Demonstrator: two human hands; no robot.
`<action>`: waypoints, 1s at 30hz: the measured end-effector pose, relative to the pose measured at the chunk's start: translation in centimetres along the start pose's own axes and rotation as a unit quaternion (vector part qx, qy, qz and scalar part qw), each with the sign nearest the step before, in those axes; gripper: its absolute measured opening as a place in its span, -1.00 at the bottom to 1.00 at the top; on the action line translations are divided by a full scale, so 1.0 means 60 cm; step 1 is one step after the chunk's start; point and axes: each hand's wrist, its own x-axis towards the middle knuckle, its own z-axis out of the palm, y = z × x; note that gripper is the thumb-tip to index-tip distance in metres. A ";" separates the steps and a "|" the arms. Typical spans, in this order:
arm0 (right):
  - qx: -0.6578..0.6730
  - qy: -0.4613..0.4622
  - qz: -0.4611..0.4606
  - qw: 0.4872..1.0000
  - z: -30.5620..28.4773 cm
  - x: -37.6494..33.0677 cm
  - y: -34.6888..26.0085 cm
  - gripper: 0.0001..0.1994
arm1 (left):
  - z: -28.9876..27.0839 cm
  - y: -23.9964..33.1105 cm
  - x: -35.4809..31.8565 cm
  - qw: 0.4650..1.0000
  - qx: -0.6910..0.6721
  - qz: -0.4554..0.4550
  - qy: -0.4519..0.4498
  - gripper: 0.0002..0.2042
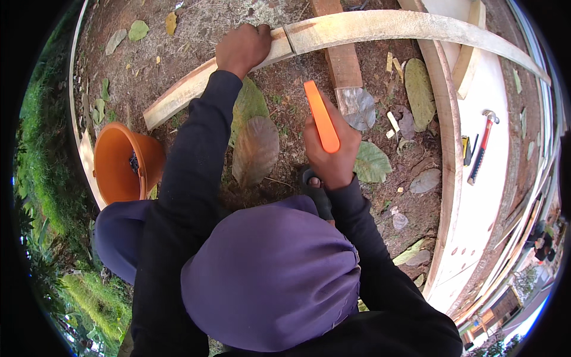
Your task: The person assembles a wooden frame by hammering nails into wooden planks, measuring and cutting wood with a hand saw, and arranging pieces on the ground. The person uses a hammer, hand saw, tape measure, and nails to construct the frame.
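A long pale wooden plank (369,27), bent in the picture by the lens, crosses the far side and rests over a brown wooden block (345,65). My left hand (244,50) is closed over the plank, just left of a dark narrow line across it. In my right hand (342,143), on the near side of the plank, is the orange handle of a handsaw (322,119), gripped with the fingers wrapped round it. The blade is seen nearly edge-on and hardly shows; it lines up with the dark line in the wood.
An orange bucket (119,160) with small dark things inside stands at the left. On a white board (488,196) at the right lie a claw hammer (485,143) and a tape measure (466,150). Another beam (451,149) runs along that board. Dry leaves and wood offcuts dot the soil.
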 end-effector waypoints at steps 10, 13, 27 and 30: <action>0.010 0.013 -0.024 1.000 0.030 0.074 0.004 -0.54 | -0.031 0.027 -0.012 0.999 -0.047 -0.014 0.015 -0.45; -0.013 -0.032 0.012 0.999 -0.047 -0.080 -0.002 -0.53 | -0.005 -0.022 -0.012 0.997 -0.055 -0.001 0.047 -0.44; -0.041 -0.058 0.005 0.997 -0.103 -0.142 -0.039 -0.58 | -0.016 -0.028 -0.009 0.998 -0.015 0.000 0.063 -0.43; -0.013 -0.006 -0.010 1.000 -0.067 -0.105 -0.005 -0.57 | -0.014 -0.007 -0.021 0.998 -0.029 0.037 0.049 -0.43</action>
